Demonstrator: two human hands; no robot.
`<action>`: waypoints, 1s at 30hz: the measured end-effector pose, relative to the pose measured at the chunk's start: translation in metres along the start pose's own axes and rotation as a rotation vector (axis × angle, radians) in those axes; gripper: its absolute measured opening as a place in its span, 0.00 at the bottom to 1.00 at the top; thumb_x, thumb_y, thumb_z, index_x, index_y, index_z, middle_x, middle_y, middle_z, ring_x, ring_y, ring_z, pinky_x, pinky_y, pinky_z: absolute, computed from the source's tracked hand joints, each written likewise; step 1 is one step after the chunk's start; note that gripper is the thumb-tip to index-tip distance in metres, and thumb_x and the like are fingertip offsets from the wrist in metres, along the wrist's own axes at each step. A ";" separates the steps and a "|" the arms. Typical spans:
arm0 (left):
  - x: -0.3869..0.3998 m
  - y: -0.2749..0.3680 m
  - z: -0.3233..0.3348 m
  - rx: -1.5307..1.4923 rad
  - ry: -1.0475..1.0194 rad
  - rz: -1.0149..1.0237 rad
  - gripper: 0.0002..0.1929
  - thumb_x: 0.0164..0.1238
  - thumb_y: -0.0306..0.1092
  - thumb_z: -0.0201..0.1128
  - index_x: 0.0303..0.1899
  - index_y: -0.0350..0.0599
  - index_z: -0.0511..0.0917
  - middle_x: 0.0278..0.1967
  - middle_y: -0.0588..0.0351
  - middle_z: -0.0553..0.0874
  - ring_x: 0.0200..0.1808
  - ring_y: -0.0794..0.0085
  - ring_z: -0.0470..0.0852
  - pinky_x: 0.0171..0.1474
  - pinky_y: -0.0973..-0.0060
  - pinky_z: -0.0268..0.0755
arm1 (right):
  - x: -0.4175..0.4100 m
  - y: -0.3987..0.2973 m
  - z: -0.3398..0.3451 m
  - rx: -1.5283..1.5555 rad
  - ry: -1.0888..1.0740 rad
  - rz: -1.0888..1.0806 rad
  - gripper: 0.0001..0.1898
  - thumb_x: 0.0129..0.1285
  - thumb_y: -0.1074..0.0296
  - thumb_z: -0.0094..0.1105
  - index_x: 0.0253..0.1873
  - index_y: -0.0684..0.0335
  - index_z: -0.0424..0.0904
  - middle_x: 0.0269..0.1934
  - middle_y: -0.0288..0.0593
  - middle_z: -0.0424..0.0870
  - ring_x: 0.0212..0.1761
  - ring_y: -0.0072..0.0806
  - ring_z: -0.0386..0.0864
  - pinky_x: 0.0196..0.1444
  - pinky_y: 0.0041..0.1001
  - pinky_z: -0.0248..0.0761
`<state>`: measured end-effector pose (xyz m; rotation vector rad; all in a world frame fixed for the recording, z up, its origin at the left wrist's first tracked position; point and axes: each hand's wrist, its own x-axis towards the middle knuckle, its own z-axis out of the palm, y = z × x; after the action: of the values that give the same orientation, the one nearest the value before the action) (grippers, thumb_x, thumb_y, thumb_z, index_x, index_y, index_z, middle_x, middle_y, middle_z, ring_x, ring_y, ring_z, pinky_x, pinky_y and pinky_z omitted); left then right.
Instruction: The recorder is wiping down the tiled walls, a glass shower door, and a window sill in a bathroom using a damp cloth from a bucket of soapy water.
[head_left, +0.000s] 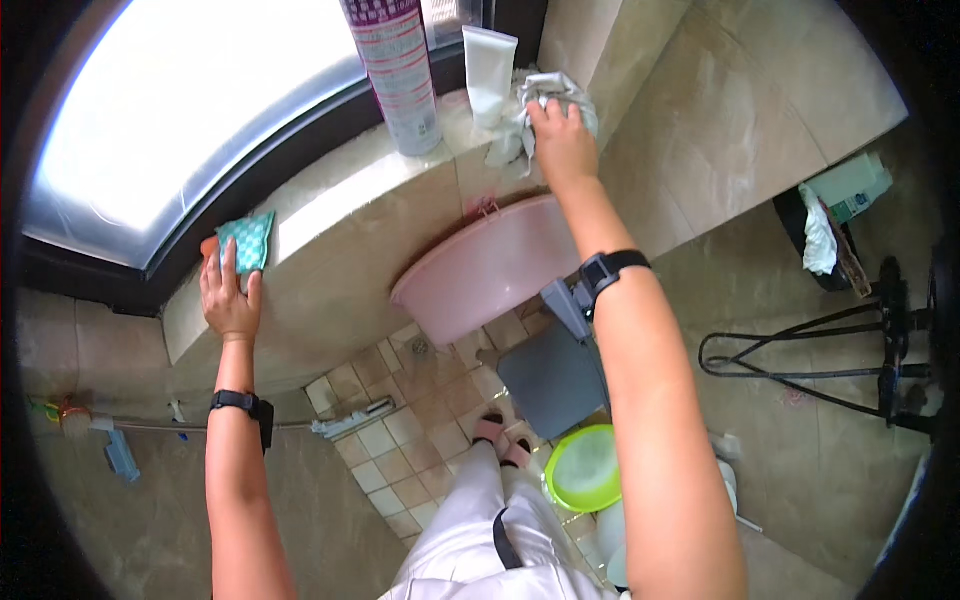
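At the left end of the tiled window sill (322, 199), my left hand (229, 300) has its fingers over a teal checked packet (251, 236) and its thumb by the lower edge. An orange item (209, 246) shows partly behind those fingers. My right hand (566, 146) grips a crumpled grey-white cloth (559, 86), pressed onto the sill in the far corner. Wet-looking residue (504, 150) lies beside the cloth. Just left of it a white squeeze tube (489, 75) stands on its cap. A tall purple and silver can (401, 90) stands further left.
Below the sill a pink basin (487, 262) leans on its side against the wall. A grey plastic item (555, 375) and a lime-green basin (585, 469) are near my feet. Black wire racks (795, 356) jut from the right wall. A rod (202, 427) runs along the left wall.
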<state>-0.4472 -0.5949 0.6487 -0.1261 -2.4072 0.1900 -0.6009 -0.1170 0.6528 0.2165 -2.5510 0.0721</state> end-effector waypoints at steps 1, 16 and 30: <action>0.002 -0.001 0.000 0.013 0.004 0.002 0.27 0.69 0.57 0.51 0.66 0.61 0.69 0.59 0.51 0.77 0.59 0.52 0.75 0.59 0.59 0.70 | 0.000 0.000 0.000 0.004 -0.014 0.003 0.14 0.62 0.71 0.50 0.52 0.51 0.74 0.47 0.42 0.78 0.53 0.52 0.77 0.45 0.41 0.78; -0.007 -0.012 -0.006 -0.039 -0.047 -0.092 0.32 0.60 0.53 0.61 0.67 0.59 0.68 0.61 0.44 0.74 0.61 0.47 0.72 0.61 0.55 0.66 | 0.008 -0.024 -0.013 0.439 -0.069 0.370 0.17 0.72 0.52 0.42 0.43 0.60 0.74 0.41 0.60 0.78 0.43 0.58 0.76 0.43 0.50 0.71; -0.006 -0.016 -0.002 -0.123 0.115 -0.050 0.39 0.59 0.59 0.57 0.70 0.52 0.61 0.69 0.46 0.62 0.71 0.49 0.59 0.72 0.50 0.47 | -0.024 -0.027 -0.090 0.300 -0.144 0.029 0.11 0.57 0.74 0.52 0.42 0.55 0.80 0.40 0.45 0.80 0.46 0.44 0.79 0.47 0.40 0.73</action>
<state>-0.4418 -0.6118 0.6490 -0.1297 -2.3044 0.0113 -0.5274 -0.1317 0.7147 0.3088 -2.6781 0.4675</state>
